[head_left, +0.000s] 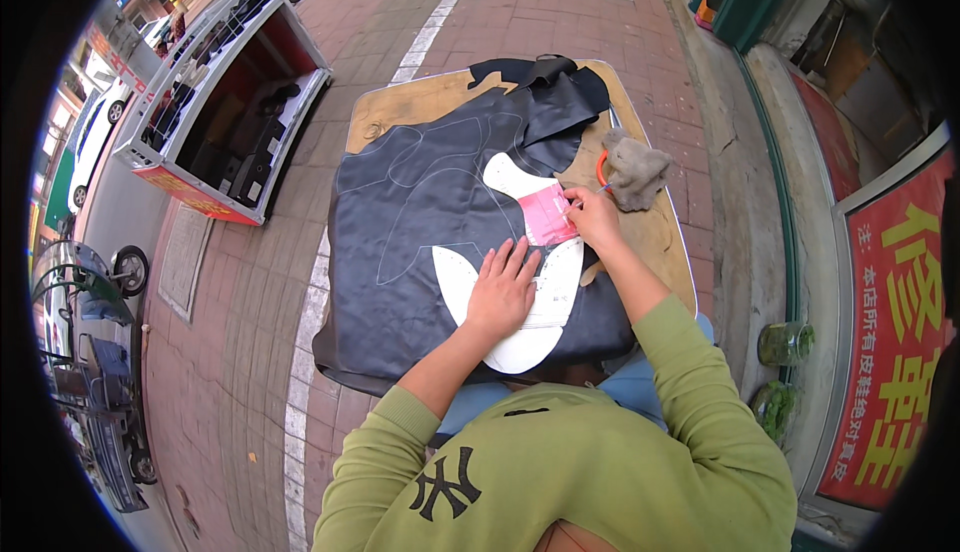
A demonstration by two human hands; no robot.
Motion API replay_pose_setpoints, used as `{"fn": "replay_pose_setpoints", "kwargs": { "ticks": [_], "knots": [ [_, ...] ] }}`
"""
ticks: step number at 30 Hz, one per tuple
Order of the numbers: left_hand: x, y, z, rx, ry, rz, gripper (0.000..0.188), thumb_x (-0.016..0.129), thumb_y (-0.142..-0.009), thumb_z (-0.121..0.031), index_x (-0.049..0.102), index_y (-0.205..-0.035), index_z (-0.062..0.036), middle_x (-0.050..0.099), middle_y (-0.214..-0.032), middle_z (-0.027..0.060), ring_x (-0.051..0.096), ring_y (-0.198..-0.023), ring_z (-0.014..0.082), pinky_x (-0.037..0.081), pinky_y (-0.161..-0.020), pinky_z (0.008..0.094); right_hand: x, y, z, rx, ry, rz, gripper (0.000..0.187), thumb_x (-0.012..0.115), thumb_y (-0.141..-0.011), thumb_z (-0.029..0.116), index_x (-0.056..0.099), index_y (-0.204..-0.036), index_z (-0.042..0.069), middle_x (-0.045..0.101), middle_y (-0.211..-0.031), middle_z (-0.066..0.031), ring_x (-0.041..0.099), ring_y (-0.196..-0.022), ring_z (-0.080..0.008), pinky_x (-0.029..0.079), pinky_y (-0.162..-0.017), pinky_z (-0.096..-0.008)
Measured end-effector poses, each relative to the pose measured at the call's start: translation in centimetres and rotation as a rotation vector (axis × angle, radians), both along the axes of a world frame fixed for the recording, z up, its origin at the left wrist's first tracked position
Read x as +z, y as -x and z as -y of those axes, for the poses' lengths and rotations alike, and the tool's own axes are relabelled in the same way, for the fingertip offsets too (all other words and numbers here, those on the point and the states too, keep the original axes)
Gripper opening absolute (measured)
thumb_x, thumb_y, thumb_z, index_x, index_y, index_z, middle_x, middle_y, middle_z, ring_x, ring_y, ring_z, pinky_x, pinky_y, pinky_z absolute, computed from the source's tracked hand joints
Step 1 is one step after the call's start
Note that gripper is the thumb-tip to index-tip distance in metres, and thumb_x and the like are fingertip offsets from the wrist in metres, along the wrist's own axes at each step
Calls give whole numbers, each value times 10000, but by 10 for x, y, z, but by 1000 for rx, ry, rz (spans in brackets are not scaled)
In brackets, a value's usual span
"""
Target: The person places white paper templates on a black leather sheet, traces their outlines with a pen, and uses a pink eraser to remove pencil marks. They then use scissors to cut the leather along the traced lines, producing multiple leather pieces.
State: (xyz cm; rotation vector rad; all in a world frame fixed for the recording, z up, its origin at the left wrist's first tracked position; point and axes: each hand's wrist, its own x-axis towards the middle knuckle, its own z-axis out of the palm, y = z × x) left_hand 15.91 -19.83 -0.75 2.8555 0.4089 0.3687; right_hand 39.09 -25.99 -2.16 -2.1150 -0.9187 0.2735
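At the far left, on the brick pavement, stands a red and white cart with dark goods inside, well apart from the work. In the middle is a wooden desk, and a large sheet of black leather covers most of it and hangs over the near edge; thin pale outlines are drawn on the leather. A white paper pattern lies on top of the leather, toward the person's side. The left hand rests flat on this pattern with the fingers spread — it presses the pattern down on the leather. Just to the right of it, a small pink piece lies on the upper part of the white pattern. The right hand is at the right edge of the pink piece, with the fingers pressed together around something thin; what it is, I cannot tell. Further right, on the bare part of the desk, lies a grey cloth, and an orange scissors handle shows just beside it.
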Motion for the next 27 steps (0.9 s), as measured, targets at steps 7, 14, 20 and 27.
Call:
{"fn": "replay_pose_setpoints", "kwargs": {
  "ticks": [7,14,20,27],
  "knots": [
    [0,0,0,0,7,-3,487,521,-943,-258,482,-1402,-98,407,-1510,122,359,-1391,337,258,-1163,489,-5,-10,-6,81,6,35,296,697,-778,54,706,-1074,52,691,-754,-104,672,-660,-200,520,-642,-331],
    [1,0,0,-2,-8,-1,490,533,-938,-248,484,-1403,-101,423,-1501,106,359,-1389,336,269,-1156,493,2,-10,-6,107,45,0,263,672,-774,90,714,-1033,74,709,-841,-137,685,-768,-279,526,-710,-384],
    [2,-2,0,-12,-16,-6,489,558,-919,-217,502,-1390,-101,433,-1495,103,370,-1378,344,280,-1149,502,6,-8,-7,93,37,38,248,657,-786,100,714,-1027,85,714,-876,-137,689,-800,-288,523,-713,-394],
    [1,-2,1,-26,-19,-32,498,547,-930,-223,481,-1412,-114,424,-1509,77,382,-1375,347,274,-1148,525,5,-5,-6,66,57,47,250,652,-775,106,716,-1017,100,713,-955,-154,679,-894,-332,523,-781,-432]
  ]
}}
